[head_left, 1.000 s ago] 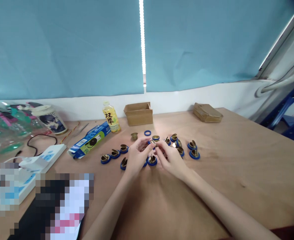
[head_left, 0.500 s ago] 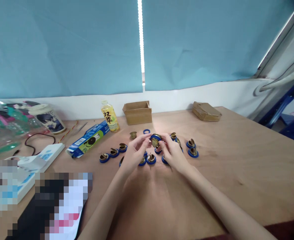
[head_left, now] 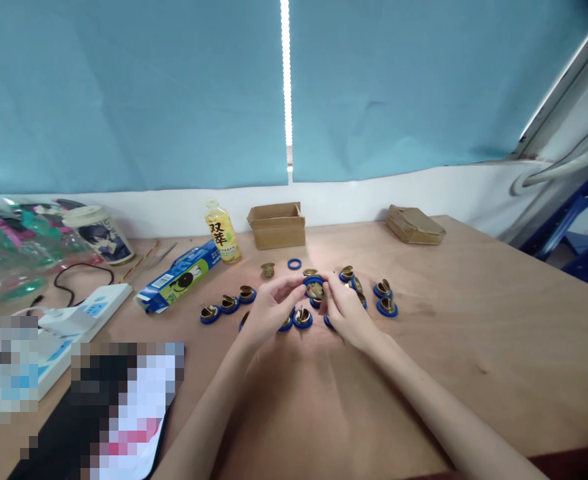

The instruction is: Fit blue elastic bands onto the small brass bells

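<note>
My left hand point(head_left: 273, 308) and my right hand point(head_left: 348, 313) meet over the middle of the table. Between their fingertips is a round brass fitting with a blue ring point(head_left: 315, 288), tilted so its brass inside faces me. Fingers of both hands pinch its rim from either side. Around and below them lie several like fittings with flaps standing up, among them one point(head_left: 303, 317) between my wrists and one point(head_left: 387, 307) to the right. My hands partly cover some. Beyond them lie a loose blue ring point(head_left: 295, 264) and a brass piece without a ring point(head_left: 268, 269).
An open cardboard box point(head_left: 277, 227) stands at the back by a yellow drink bottle point(head_left: 223, 233) and a blue-green carton point(head_left: 179, 277). A wrapped brown package point(head_left: 415, 225) sits back right. At left are a power strip point(head_left: 87, 321), a cup point(head_left: 101, 235) and plastic bottles.
The brass fitting has turned in my fingers: its underside pointed toward me before, and now its blue ring and inner face show. It sits slightly lower. The view has shifted a little.
</note>
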`<state>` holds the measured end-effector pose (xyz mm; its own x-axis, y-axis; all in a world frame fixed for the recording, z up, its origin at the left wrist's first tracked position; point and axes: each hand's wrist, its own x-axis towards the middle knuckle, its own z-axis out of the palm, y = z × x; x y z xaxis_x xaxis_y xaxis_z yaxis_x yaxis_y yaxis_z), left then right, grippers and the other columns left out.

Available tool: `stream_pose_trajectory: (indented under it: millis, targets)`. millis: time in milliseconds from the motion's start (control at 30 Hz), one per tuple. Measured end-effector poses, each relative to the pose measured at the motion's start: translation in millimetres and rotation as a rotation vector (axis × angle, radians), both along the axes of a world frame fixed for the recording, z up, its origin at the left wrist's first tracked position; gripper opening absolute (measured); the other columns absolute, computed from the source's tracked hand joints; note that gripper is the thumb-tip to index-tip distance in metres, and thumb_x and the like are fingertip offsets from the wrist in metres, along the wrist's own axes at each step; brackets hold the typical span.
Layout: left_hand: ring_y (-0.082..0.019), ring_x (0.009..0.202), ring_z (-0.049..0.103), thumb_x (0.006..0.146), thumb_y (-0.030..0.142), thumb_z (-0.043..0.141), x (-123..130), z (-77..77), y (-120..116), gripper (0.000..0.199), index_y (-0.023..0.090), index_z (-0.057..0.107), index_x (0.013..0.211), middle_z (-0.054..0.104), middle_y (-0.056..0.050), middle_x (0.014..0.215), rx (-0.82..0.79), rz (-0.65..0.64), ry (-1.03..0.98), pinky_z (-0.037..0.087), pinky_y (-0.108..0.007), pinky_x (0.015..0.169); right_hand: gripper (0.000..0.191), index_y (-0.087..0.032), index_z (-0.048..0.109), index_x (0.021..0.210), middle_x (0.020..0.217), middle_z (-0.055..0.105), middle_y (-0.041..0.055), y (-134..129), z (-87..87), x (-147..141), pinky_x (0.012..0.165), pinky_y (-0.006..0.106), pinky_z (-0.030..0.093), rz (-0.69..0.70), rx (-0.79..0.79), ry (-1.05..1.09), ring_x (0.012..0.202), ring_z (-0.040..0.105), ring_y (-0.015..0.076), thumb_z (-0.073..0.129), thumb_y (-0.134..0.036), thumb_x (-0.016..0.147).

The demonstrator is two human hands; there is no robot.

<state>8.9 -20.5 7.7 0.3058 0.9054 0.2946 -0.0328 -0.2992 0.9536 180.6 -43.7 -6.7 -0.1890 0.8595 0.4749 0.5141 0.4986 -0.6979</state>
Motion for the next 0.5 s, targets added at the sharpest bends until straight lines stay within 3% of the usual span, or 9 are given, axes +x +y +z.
stream_pose_trajectory:
  millis: [200, 333, 500]
  targets:
    - [-0.023, 0.093, 0.071, 0.086, 0.034, 0.062, -5.1, -2.6, 0.2, 0.025, 0.017, 0.072, 0.101, 0.076, -0.007, 0.102, 0.096, 0.024, 0.151, 0.057, -0.034, 0.083, 0.026, -0.016, 0.052, 0.116, 0.097, 0.067, 0.0112, 4.6, 2.4, 11.0, 0.071, 0.03, 0.047, 0.026, 0.038, -0.286, 0.08, 0.063, 0.0199, 0.034, -0.012, 0.097]
    - [-0.019, 0.086, 0.07, 0.09, 0.031, 0.056, -7.8, -6.9, 1.6, 0.021, 0.018, 0.072, 0.097, 0.075, -0.004, 0.093, 0.17, 0.043, 0.266, 0.055, -0.028, 0.077, 0.021, -0.015, 0.054, 0.104, 0.083, 0.066, 0.0082, 6.2, 1.5, 14.3, 0.065, 0.028, 0.044, 0.062, -0.025, -0.364, 0.069, 0.061, 0.0181, 0.033, -0.016, 0.1]
    - [-0.019, 0.085, 0.069, 0.09, 0.031, 0.054, -6.3, -11.5, 2.8, 0.02, 0.019, 0.071, 0.092, 0.075, -0.003, 0.089, 0.186, 0.06, 0.299, 0.053, -0.026, 0.075, 0.019, -0.015, 0.054, 0.098, 0.079, 0.064, 0.0063, 5.0, 2.5, 12.3, 0.064, 0.027, 0.043, 0.059, -0.034, -0.398, 0.067, 0.06, 0.0168, 0.035, -0.016, 0.099]
